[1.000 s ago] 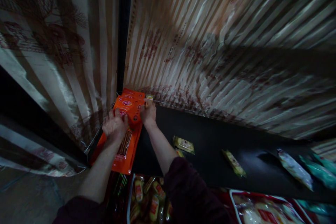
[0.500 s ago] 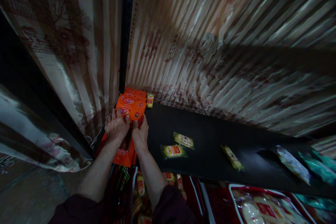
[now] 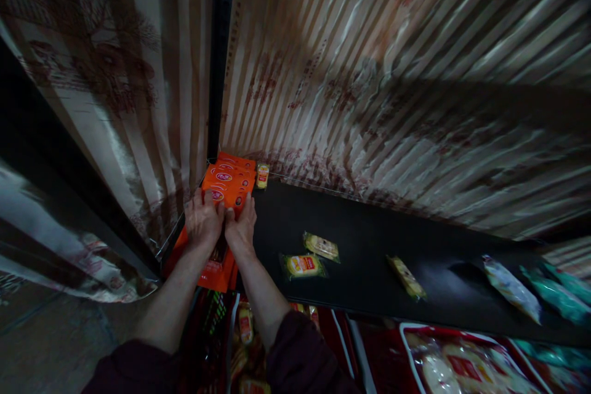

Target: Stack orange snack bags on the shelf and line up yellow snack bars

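Observation:
Orange snack packets (image 3: 231,183) with oval logos stand in an overlapping row at the left end of a black shelf. My left hand (image 3: 203,221) presses on the nearest upright packets from the left, fingers over their front. On their right side, my right hand (image 3: 241,221) grips the same packets, its thumb close to the left thumb. More orange packaging (image 3: 217,277) lies below my wrists at the shelf's front edge. A small yellow packaged snack (image 3: 262,176) stands just right of the row.
Loose wrapped snacks (image 3: 302,266) lie on the black shelf (image 3: 355,215), with a white packet (image 3: 511,288) and green packets (image 3: 556,292) farther right. Red bins (image 3: 406,345) of wrapped food sit below. Striped curtains (image 3: 323,74) and a dark post (image 3: 215,74) bound the shelf.
Both hands have shifted slightly up and onto the orange packets, the right hand's fingers lying closer in. The view has drifted a little; the loose snacks stay in place.

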Available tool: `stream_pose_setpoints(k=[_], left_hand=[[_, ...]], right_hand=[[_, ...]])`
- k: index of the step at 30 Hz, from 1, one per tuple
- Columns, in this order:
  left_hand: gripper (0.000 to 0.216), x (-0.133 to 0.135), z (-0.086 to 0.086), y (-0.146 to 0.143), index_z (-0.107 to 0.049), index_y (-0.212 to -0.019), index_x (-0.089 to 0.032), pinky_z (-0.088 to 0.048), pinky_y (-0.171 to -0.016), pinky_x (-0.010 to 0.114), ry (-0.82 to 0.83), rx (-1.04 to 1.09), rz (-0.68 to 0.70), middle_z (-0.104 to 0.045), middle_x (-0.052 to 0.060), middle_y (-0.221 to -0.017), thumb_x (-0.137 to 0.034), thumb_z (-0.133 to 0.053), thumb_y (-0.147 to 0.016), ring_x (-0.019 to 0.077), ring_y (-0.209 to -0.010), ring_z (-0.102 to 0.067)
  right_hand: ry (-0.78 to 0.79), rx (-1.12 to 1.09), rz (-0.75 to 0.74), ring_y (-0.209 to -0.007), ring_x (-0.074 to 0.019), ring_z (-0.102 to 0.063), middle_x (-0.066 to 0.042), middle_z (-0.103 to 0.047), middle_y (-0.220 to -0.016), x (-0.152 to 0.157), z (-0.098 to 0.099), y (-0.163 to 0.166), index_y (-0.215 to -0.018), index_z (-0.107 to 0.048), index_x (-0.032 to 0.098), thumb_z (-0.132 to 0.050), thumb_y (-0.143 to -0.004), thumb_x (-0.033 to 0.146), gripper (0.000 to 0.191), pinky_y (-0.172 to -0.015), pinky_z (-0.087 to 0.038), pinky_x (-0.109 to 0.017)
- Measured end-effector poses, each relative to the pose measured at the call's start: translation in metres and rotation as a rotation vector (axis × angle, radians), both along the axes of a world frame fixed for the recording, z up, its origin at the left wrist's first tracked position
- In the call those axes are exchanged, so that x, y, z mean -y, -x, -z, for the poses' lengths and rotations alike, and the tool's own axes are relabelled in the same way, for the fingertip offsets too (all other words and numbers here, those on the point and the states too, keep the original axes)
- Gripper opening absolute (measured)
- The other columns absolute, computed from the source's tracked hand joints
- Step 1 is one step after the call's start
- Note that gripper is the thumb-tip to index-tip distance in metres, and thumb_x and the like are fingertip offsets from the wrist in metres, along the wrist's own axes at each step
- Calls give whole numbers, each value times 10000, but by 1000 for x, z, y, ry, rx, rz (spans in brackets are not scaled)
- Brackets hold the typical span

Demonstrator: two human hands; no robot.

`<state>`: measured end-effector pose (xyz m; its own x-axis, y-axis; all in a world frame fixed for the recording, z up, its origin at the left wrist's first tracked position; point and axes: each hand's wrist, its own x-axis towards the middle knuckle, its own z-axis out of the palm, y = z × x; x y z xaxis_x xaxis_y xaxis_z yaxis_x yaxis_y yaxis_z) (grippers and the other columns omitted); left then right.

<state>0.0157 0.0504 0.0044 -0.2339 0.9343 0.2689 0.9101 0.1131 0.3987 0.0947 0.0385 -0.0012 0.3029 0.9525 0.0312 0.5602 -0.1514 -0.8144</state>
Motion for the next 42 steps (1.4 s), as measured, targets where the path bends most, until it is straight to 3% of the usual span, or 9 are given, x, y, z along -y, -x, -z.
stream_pose_setpoints(k=[6, 11, 19, 23, 29, 35, 42], left_hand=[[415, -1, 6, -3, -598, -1181, -88, -355, -1016, 471, -124, -2, 12, -506, 194, -1342, -297, -459, -851, 334, -1244, -417], [404, -1, 9, -2, -609, -1158, -96, -364, -1008, 489, -127, -1, -7, -487, 194, -1365, -307, -454, -851, 341, -1273, -393], [402, -5, 9, 0, -595, -1158, -90, -340, -1048, 482, -130, 49, 15, -538, 189, -1321, -287, -418, -857, 318, -1323, -369], [448, -6, 7, 0, -562, -1206, -64, -321, -1075, 454, -124, 47, 18, -462, 195, -1399, -298, -392, -864, 309, -1361, -326], [490, -12, 15, 2, -534, -1246, -23, -271, -1119, 433, -94, 25, 112, -478, 205, -1384, -287, -348, -877, 278, -1396, -271], [502, -12, 13, 1, -530, -1256, -59, -250, -1121, 453, -125, 13, 107, -467, 180, -1402, -335, -345, -879, 286, -1392, -278], [507, -13, 10, -4, -508, -1276, -39, -285, -1107, 427, -46, 24, 101, -485, 195, -1381, -314, -366, -874, 284, -1377, -310]], right_hand=[[-24, -27, 32, -1422, -218, -224, -146, -240, -1533, 21, 5, -8, -1469, -155, 74, -412, -853, 297, 704, -1142, -254, -411], [-46, -49, -16, -1420, -202, -233, -143, -263, -1526, 36, 12, -9, -1451, -227, 70, -380, -858, 280, 648, -1157, -227, -413], [-61, -72, -87, -1410, -194, -260, -138, -291, -1516, 22, 7, -6, -1455, -223, 84, -381, -866, 263, 636, -1148, -259, -404], [-27, -56, -45, -1421, -197, -226, -149, -246, -1530, 24, 9, -6, -1460, -192, 43, -358, -886, 300, 650, -1162, -223, -394], [2, -37, -58, -1415, -192, -245, -135, -247, -1531, 23, 12, -3, -1463, -194, 59, -334, -906, 337, 638, -1156, -232, -382], [3, -56, -17, -1420, -197, -229, -136, -260, -1528, 1, 0, -17, -1456, -220, 55, -261, -934, 425, 640, -1151, -228, -370], [33, -32, -83, -1391, -174, -305, -122, -329, -1504, -17, -3, -19, -1452, -245, 93, -252, -946, 426, 606, -1128, -267, -324]])
